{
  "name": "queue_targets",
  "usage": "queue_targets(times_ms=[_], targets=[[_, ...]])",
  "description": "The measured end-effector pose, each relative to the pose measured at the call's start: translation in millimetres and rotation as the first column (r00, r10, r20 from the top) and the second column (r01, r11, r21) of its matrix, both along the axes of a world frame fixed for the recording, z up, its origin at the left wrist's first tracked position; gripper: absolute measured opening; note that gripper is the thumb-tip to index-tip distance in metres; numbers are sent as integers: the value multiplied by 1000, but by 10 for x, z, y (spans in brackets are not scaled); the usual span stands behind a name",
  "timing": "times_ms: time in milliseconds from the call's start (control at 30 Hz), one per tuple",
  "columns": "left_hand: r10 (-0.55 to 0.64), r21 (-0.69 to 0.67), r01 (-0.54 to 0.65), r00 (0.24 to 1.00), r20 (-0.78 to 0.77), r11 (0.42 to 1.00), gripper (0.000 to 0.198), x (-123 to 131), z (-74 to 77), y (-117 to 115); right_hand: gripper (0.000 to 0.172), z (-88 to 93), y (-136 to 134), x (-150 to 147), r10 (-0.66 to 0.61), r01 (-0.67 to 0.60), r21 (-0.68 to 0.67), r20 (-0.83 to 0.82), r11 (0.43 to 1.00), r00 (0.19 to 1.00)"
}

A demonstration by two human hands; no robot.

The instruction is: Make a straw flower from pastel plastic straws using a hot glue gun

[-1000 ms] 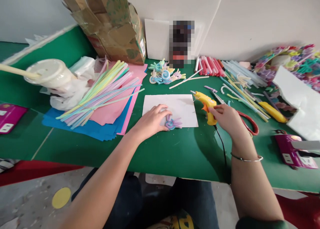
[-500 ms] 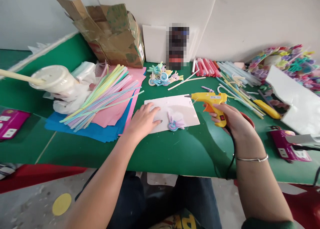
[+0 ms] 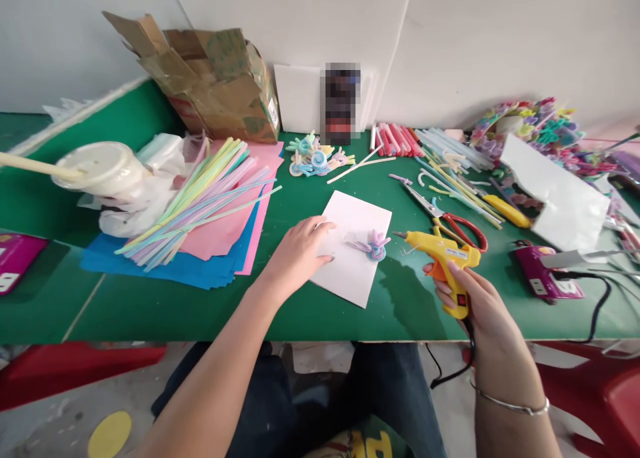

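Observation:
A white card (image 3: 345, 278) lies turned at an angle on the green table. Near its right edge sits a small figure of twisted pastel pipe cleaners (image 3: 376, 245), lilac and blue. My left hand (image 3: 303, 248) rests on the card's left side, thumb and fingers spread apart. To the right, my right hand (image 3: 467, 291) grips a yellow hot glue gun (image 3: 443, 250); its nozzle points left toward the figure, a little apart from it. A thin strand hangs near the nozzle. Behind the gun lie red-handled scissors (image 3: 463, 230).
Pastel pipe cleaners (image 3: 200, 205) lie on pink and blue sheets at left, beside a lidded cup (image 3: 97, 165). At the back are a cardboard box (image 3: 220, 85), finished twisted pieces (image 3: 313, 157) and red sticks (image 3: 397, 140). A purple power strip (image 3: 545, 271) stands at right.
The card has turned clockwise under my left hand, and the pipe cleaner figure has swung to the right with it. The glue gun has moved right and nearer me, uncovering the scissors.

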State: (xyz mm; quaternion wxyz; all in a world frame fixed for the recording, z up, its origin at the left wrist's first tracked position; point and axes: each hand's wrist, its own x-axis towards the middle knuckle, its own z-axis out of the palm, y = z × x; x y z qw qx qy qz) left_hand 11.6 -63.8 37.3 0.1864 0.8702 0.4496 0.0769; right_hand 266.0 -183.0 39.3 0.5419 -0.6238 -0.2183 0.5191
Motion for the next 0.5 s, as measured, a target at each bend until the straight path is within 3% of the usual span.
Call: queue_targets(times_ms=[67,167,333,500], targets=[[-74,-53,72,997,-34,996,64,-7,-43,58,30,-15,-70,1,-22,22,1,-7,1000,1000],[-86,-126,67,985,-148,990,61,41,-81,51,33,-41,-136,-2,-24,24,-3,12,1000,1000],[37,18,-34,961,-274,999,57,103,-75,-158,38,-115,-129,11,-14,13,6,93,1000,996],[128,179,-85,961,-243,980,50,54,-39,-221,42,-157,26,-36,18,-20,24,74,1000,997]])
